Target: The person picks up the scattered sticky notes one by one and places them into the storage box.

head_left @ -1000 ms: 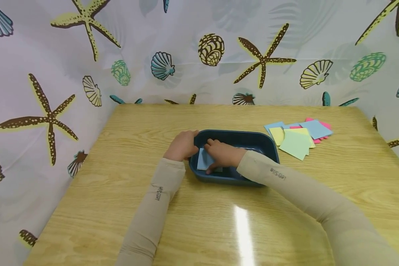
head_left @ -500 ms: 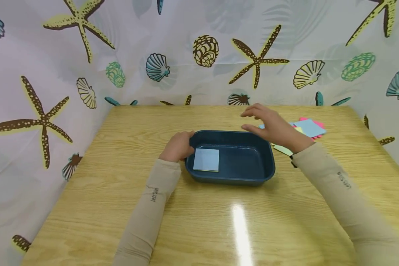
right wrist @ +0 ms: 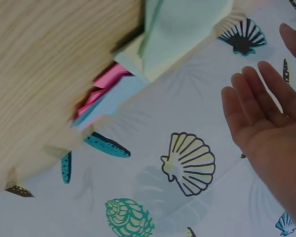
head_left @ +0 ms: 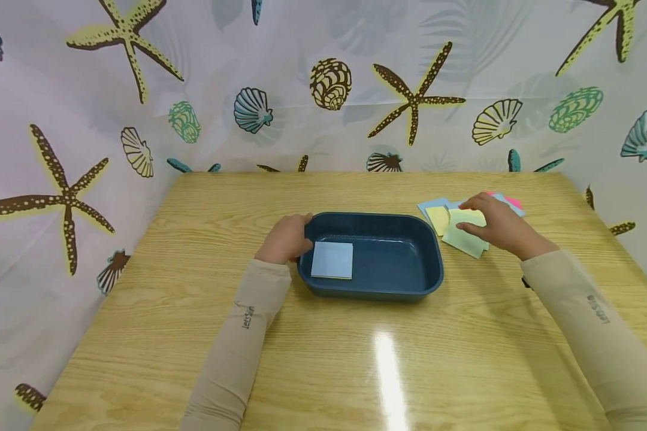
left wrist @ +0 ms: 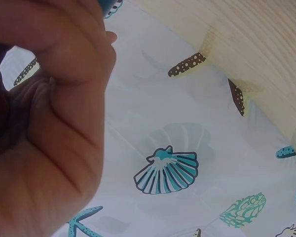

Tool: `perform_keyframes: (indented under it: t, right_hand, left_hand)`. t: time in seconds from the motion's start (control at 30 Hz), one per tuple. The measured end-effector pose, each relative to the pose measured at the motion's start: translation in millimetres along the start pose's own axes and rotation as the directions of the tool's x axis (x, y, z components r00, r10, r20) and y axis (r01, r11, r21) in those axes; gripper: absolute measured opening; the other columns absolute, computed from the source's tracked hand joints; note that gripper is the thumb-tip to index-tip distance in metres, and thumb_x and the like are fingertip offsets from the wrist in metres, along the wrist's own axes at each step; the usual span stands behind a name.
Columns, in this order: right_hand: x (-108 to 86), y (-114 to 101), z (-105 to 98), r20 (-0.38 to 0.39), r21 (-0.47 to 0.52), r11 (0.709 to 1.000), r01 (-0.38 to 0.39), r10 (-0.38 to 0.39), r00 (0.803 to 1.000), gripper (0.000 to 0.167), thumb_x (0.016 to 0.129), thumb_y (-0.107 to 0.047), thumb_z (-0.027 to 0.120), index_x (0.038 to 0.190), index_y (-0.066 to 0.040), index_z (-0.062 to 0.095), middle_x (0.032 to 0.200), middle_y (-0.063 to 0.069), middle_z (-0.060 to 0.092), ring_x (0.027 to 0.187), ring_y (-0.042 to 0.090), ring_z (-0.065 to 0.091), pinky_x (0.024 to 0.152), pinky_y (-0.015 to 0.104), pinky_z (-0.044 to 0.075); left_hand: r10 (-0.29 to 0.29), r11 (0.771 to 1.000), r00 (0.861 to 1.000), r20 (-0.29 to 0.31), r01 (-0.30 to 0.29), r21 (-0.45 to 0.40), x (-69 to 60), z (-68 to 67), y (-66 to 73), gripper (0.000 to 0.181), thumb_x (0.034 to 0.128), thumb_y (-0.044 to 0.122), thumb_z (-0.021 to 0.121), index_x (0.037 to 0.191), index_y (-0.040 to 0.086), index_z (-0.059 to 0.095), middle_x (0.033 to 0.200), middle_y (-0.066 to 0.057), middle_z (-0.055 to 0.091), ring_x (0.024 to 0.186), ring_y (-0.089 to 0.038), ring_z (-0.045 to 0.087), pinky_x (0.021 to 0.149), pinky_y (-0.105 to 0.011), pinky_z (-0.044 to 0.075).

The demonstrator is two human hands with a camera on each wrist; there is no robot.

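Left hand [head_left: 284, 240]: we see its fingers curled, gripping the end of the dark blue tray [head_left: 390, 266]. Just beside those fingers, inside the tray, lies a neat stack of paper squares [head_left: 331, 260], blue uppermost. Right hand [head_left: 504, 227]: fingers and thumb spread, holding nothing we can see, over the loose notes [head_left: 465, 243]; contact uncertain. Beneath and beyond these fingers the notes overlap untidily on the surface [head_left: 313, 359]: green, yellow, blue, pink. We judge the gathering part done: one stack trayed, the loose ones left.
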State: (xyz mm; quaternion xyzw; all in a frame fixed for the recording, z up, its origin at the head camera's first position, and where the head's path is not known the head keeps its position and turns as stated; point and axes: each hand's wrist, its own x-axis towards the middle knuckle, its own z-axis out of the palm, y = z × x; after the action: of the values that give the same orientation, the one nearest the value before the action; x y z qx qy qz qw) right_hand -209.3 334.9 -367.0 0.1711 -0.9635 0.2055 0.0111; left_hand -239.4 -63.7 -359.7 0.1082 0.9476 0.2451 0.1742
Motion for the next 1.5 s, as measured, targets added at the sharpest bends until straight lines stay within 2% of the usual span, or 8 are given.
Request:
perform_keyframes:
  t: [0.2, 0.37, 0.53, 0.7, 1.03, 1.27, 1.4, 1.5]
  right_hand:
    - [-3.6, 22, 13, 0.106, -0.061, 0.994, -0.091, 0.097, 0.99, 0.074, 0.081, -0.034, 0.077, 0.125, 0.019, 0.049, 0.124, 0.036, 0.045, 0.114, 0.049, 0.044, 0.094, 0.06, 0.039]
    - [-5.4, 29, 20, 0.16, -0.099, 0.986, -0.137, 0.152, 0.975, 0.09, 0.073, -0.043, 0.081, 0.125, 0.021, 0.046, 0.123, 0.038, 0.042, 0.105, 0.045, 0.047, 0.085, 0.055, 0.044]
    - [-5.4, 28, 21, 0.194, -0.107, 0.981, -0.162, 0.18, 0.964, 0.09, 0.074, -0.041, 0.081, 0.127, 0.022, 0.043, 0.125, 0.04, 0.039, 0.107, 0.047, 0.044, 0.085, 0.055, 0.044]
    - [-3.4, 29, 22, 0.2, -0.125, 0.978, -0.165, 0.188, 0.962, 0.086, 0.075, -0.036, 0.081, 0.128, 0.021, 0.044, 0.125, 0.039, 0.039, 0.108, 0.048, 0.043, 0.085, 0.056, 0.043]
    - [0.2, 28, 22, 0.188, -0.188, 0.97, -0.154, 0.189, 0.964, 0.082, 0.073, -0.038, 0.08, 0.126, 0.017, 0.049, 0.114, 0.038, 0.047, 0.097, 0.047, 0.045, 0.073, 0.05, 0.044]
    - [3.7, 26, 20, 0.226, -0.155, 0.969, -0.192, 0.224, 0.948, 0.083, 0.075, -0.036, 0.078, 0.129, 0.018, 0.045, 0.115, 0.038, 0.043, 0.098, 0.044, 0.047, 0.078, 0.052, 0.046]
    - [5.1, 25, 17, 0.231, -0.169, 0.971, -0.17, 0.206, 0.951, 0.081, 0.077, -0.036, 0.077, 0.127, 0.019, 0.046, 0.116, 0.039, 0.044, 0.1, 0.044, 0.047, 0.08, 0.053, 0.046]
    - [5.8, 23, 14, 0.217, -0.169, 0.975, -0.141, 0.176, 0.96, 0.077, 0.078, -0.034, 0.076, 0.124, 0.02, 0.047, 0.115, 0.039, 0.045, 0.097, 0.044, 0.049, 0.078, 0.051, 0.047]
  left_hand:
    - [0.006, 1.0, 1.0, -0.003, -0.006, 0.005, 0.6, 0.3, -0.9, 0.066, 0.0875, -0.001, 0.057, 0.149, 0.009, 0.035, 0.139, -0.016, 0.05, 0.045, -0.015, 0.051, 0.044, -0.023, 0.046]
    - [-0.005, 1.0, 1.0, -0.002, 0.006, 0.005, 0.8, 1.2, -1.1, 0.066, 0.0881, 0.0, 0.058, 0.15, 0.009, 0.035, 0.139, -0.017, 0.05, 0.048, -0.015, 0.053, 0.045, -0.023, 0.047]
    - [-0.003, 1.0, 1.0, -0.003, 0.003, 0.006, 0.0, 1.1, -0.3, 0.066, 0.0882, 0.0, 0.058, 0.149, 0.009, 0.035, 0.139, -0.017, 0.05, 0.049, -0.016, 0.054, 0.045, -0.023, 0.047]
    - [-0.007, 1.0, 1.0, 0.001, 0.007, -0.001, -1.1, 0.8, -0.3, 0.066, 0.0879, 0.0, 0.058, 0.149, 0.009, 0.035, 0.138, -0.017, 0.051, 0.049, -0.016, 0.054, 0.045, -0.023, 0.047]
    - [-0.02, 1.0, 1.0, 0.006, 0.02, 0.0, 0.0, 1.3, -0.5, 0.066, 0.0881, 0.0, 0.058, 0.149, 0.01, 0.036, 0.135, -0.017, 0.053, 0.049, -0.016, 0.053, 0.044, -0.022, 0.046]
    - [-0.022, 1.0, 1.0, 0.013, 0.022, 0.001, -0.6, -0.2, 1.2, 0.066, 0.088, 0.0, 0.057, 0.15, 0.009, 0.035, 0.132, -0.018, 0.056, 0.048, -0.016, 0.052, 0.045, -0.022, 0.046]
    - [-0.029, 1.0, 0.999, 0.017, 0.03, -0.003, -0.9, -1.0, 2.0, 0.066, 0.0888, 0.001, 0.058, 0.15, 0.01, 0.034, 0.135, -0.017, 0.053, 0.049, -0.016, 0.053, 0.045, -0.022, 0.047]
    - [-0.032, 0.999, 0.999, 0.015, 0.032, -0.006, -1.1, -1.5, 2.4, 0.066, 0.0888, 0.0, 0.057, 0.15, 0.01, 0.035, 0.136, -0.017, 0.052, 0.049, -0.016, 0.052, 0.045, -0.022, 0.046]
